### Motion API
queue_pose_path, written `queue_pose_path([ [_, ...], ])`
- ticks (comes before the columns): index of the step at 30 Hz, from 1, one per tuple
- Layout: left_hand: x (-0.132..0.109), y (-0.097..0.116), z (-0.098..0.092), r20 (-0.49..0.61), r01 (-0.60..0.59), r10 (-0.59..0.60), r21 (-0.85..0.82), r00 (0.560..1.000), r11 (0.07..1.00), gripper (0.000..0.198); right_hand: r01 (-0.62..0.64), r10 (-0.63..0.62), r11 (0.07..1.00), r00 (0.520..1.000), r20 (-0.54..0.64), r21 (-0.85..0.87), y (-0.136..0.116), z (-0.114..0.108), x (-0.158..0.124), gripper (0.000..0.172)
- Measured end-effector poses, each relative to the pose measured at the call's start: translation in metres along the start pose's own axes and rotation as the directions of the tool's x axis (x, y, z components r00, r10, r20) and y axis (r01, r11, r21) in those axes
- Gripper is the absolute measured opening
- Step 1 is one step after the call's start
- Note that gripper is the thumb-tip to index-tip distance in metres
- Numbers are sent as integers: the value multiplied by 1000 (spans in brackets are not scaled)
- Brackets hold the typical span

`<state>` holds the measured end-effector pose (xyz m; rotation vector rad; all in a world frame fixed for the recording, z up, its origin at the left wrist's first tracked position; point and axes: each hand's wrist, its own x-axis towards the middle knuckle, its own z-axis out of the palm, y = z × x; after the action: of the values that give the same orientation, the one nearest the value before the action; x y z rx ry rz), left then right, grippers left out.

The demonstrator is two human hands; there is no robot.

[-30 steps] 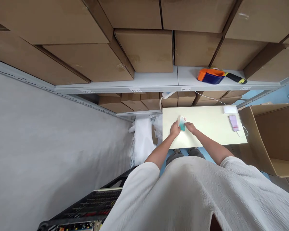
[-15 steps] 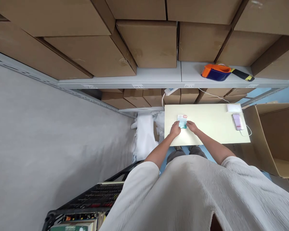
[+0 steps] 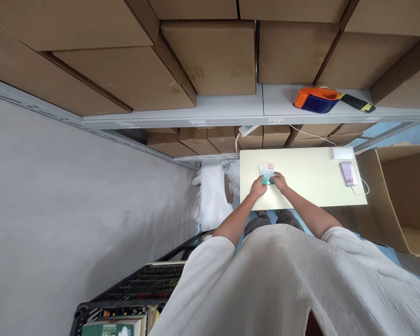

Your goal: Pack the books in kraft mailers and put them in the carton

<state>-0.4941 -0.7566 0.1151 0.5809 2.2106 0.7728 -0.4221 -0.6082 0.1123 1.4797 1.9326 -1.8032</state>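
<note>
A small booklet (image 3: pixel 266 171), white at the top and teal below with a red mark in its upper right corner, lies at the left part of the pale yellow tabletop (image 3: pixel 311 186). Its lower left edge is gripped by my left hand (image 3: pixel 258 187), thumb on the cover. On the opposite side, my right hand (image 3: pixel 279 181) has its fingers bent around the lower right corner. Whether the booklet is lifted off the surface I cannot tell.
A phone (image 3: pixel 348 174) and a white box (image 3: pixel 343 153) sit at the table's right end. Shelves above hold cardboard boxes (image 3: pixel 213 58), an orange-and-blue tape dispenser (image 3: pixel 317 99) and a black-and-yellow cutter (image 3: pixel 357 102). An open carton (image 3: pixel 388 200) stands right; a black crate (image 3: pixel 126 296) of books, lower left.
My right thumb and fingers have come further over the booklet's lower right corner. The left hand keeps its hold. The whole view has shifted slightly.
</note>
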Motion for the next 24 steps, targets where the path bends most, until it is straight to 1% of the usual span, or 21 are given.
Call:
queue_pose_path([
  [4,2,6,2,-20,4,-4,-22,1000,1000,70,-49,50,998,998,-46,26,-1,-5,-2,67],
  [7,6,17,6,12,21,-20,-104,1000,994,66,-72,71,997,986,-153,-1,-2,-11,-2,54],
  [9,9,27,9,52,25,-16,-166,999,986,66,-68,61,997,971,-232,-25,-5,-15,-2,45],
  [11,11,37,11,59,3,10,-212,998,977,63,-29,18,999,964,-264,-37,-9,-16,-1,41],
  [13,11,44,9,24,-33,40,-245,999,969,58,44,-48,999,976,-211,-24,-15,-13,0,40],
  [16,11,42,0,-72,-59,41,-267,997,962,57,128,-130,991,990,-46,-42,-21,-2,0,38],
  [18,10,32,-8,-130,-40,8,-246,992,968,62,166,-162,977,986,38,-134,-21,6,-1,36],
  [20,9,20,-13,-158,2,-35,-205,987,979,65,207,-191,945,978,88,-254,-17,11,-3,35],
  [22,7,10,-14,-151,32,-56,-161,987,986,64,254,-225,893,967,120,-371,-12,14,-6,38],
  [24,6,3,-12,-125,28,-44,-122,991,992,65,301,-256,827,953,159,-475,-6,13,-7,43],
])
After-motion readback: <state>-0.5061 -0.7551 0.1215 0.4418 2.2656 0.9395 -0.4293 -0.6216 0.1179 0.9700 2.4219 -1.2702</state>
